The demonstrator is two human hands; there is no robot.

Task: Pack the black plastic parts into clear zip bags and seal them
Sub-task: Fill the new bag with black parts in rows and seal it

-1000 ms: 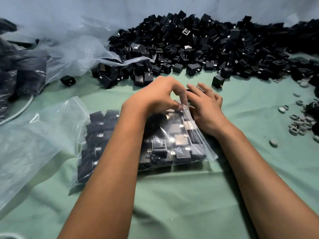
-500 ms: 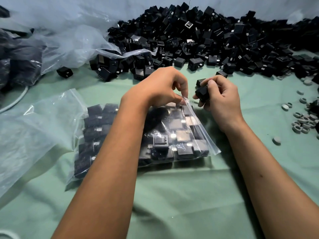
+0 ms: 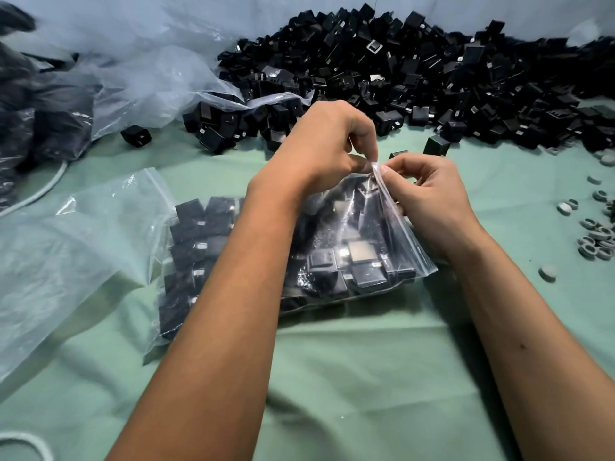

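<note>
While the zip bag (image 3: 336,261) lies in the middle of the table (image 3: 332,377), stuffed with black plastic parts (image 3: 366,274), its mouth edge runs along the right side and its far corner is lifted off the green cloth. That raised corner is where the action is: the left hand (image 3: 319,148) comes over the top of the bag, thumb and fingers (image 3: 364,134) curled down and pinching the clear strip, and the right hand (image 3: 429,191) meets it from the other side, its fingers curled in and pinching the same strip, the two grips just touching. Both forearms reach in from the near edge, the left one crossing over the bag. Just left of the bag, an empty clear bag (image 3: 70,254) lies flat and crumpled on the cloth. Beyond the hands, a big loose heap of black parts (image 3: 399,78) spreads across the far side of the table, with a couple of strays near the right hand. Far left, a large sheet of clear plastic (image 3: 139,71) drapes over dark bundles. Out on the right edge, a scatter of small grey rings (image 3: 595,241) sits well apart from the bag.
</note>
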